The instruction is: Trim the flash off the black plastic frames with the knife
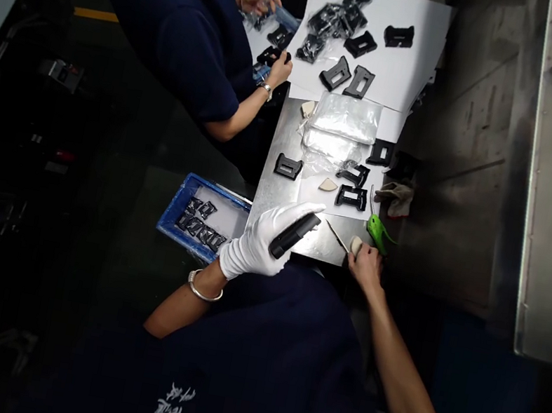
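My left hand [264, 241], in a white glove, is wrapped round a black plastic part [294, 236] above the near edge of the metal table [283, 129]. At the table's near right corner, my bare right hand [366, 265] is closed on a pale wedge-shaped piece [356, 245]. A thin pointed tool [337, 236] lies just left of those fingers; whether they touch it I cannot tell. Just beyond my right hand lies a green-handled tool [377, 233]. Farther in are a black frame part [351, 198], another pale wedge [328, 185] and a black frame [288, 167] at the left.
Clear plastic bags [345, 117] lie mid-table, with several black parts on white paper [426, 19] beyond. A blue bin [171, 216] with bagged parts stands at the left. A co-worker's hand [281, 71] holds a black part. A grey glove [398, 198] lies at the right edge.
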Tool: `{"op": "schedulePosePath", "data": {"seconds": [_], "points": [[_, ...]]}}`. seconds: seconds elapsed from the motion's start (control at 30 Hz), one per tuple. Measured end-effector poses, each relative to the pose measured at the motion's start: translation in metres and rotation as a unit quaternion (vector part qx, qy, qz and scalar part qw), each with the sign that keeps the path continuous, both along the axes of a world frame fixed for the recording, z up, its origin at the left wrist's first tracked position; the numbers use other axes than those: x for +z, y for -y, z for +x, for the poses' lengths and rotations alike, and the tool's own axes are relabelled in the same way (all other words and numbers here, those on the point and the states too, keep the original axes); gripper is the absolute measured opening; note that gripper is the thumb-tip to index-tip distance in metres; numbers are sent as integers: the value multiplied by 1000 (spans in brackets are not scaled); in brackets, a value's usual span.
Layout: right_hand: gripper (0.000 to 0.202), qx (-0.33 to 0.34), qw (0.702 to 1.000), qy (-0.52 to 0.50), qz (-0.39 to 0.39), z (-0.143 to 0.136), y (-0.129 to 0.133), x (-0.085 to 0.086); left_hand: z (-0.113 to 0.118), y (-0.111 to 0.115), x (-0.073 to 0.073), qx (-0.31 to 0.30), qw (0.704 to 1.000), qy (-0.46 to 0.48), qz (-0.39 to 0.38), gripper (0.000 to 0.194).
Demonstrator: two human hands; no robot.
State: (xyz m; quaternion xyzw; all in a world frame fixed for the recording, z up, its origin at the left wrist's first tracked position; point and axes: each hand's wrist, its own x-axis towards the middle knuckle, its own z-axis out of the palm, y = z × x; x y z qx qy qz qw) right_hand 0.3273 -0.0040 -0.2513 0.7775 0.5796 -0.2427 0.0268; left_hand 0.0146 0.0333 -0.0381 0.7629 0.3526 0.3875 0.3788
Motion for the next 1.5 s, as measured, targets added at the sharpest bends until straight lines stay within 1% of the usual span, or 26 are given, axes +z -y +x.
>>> {"op": "schedulePosePath", "data": {"seconds": [0.07, 0.2, 0.27, 0.3, 0.33, 0.37, 0.4, 0.43, 0.5, 0.53, 0.57, 0.6, 0.63, 0.67, 0.7, 0.73, 0.83, 0.87, 0.93, 1.03, 1.13, 1.23, 1.33, 1.4, 1.43, 1.5], "points": [[41, 10, 1000, 8, 9, 0, 3, -9, 1, -2, 1, -3, 1000, -4, 21, 81], [41, 14, 999, 0, 44, 3, 3, -15, 2, -5, 2, 2, 998, -1, 56, 83], [44, 4, 998, -8, 67, 3, 0, -9, 2, -5, 2, 3, 998, -8, 58, 82], [46, -3, 996, -13, 85, 1, -2, -1, 2, -5, 3, 5, 998, -16, 54, 81], [48, -5, 993, -26, 115, -2, -4, 12, 2, -5, 3, 9, 998, -23, 50, 80], [49, 4, 986, -48, 159, -8, -6, 30, 3, -5, 4, 14, 998, -29, 45, 78], [49, 23, 974, -79, 213, -15, -8, 52, 4, -5, 5, 17, 999, -31, 41, 77], [47, 61, 949, -121, 284, -24, -9, 79, 5, -4, 6, 19, 999, -30, 37, 76], [45, 164, 889, -177, 390, -45, -10, 138, 7, -3, 7, 19, 999, -22, 33, 74], [46, 209, 854, -186, 438, -56, -11, 165, 8, -3, 7, 17, 999, -20, 33, 72], [48, 251, 821, -186, 477, -67, -12, 189, 10, -2, 7, 17, 999, -19, 32, 70], [50, 287, 792, -185, 506, -76, -13, 209, 11, -1, 7, 18, 999, -19, 31, 67], [50, 314, 768, -183, 527, -84, -14, 222, 12, -1, 7, 20, 999, -19, 30, 64], [48, 336, 751, -183, 537, -91, -15, 231, 13, 0, 6, 24, 999, -19, 28, 60], [43, 356, 743, -186, 535, -96, -16, 235, 13, 0, 6, 28, 999, -19, 24, 56], [37, 373, 741, -191, 524, -99, -16, 236, 14, 1, 6, 32, 999, -17, 20, 53], [24, 393, 755, -199, 486, -102, -18, 231, 14, 2, 7, 40, 999, 3, 15, 45], [23, 389, 757, -198, 486, -102, -18, 229, 14, 2, 7, 43, 999, 10, 12, 44], [27, 387, 751, -199, 496, -103, -19, 230, 14, 1, 9, 50, 998, 21, 7, 43], [31, 393, 743, -201, 503, -107, -21, 238, 13, 1, 8, 60, 998, 29, 6, 45], [30, 391, 752, -191, 495, -112, -24, 246, 13, 1, 3, 57, 998, 34, 11, 46], [34, 399, 757, -202, 476, -116, -25, 248, 17, 0, -2, 52, 998, 27, -1, 40], [40, 361, 778, -216, 466, -123, -21, 246, 22, -3, -4, 94, 995, 30, -19, 43], [39, 348, 794, -221, 447, -129, -17, 245, 24, -6, -3, 127, 991, 20, -36, 49], [37, 339, 805, -216, 436, -132, -15, 245, 25, -7, -3, 143, 989, 8, -44, 51], [31, 298, 837, -198, 414, -137, -15, 244, 27, -9, -1, 178, 983, -11, -53, 58]]}}
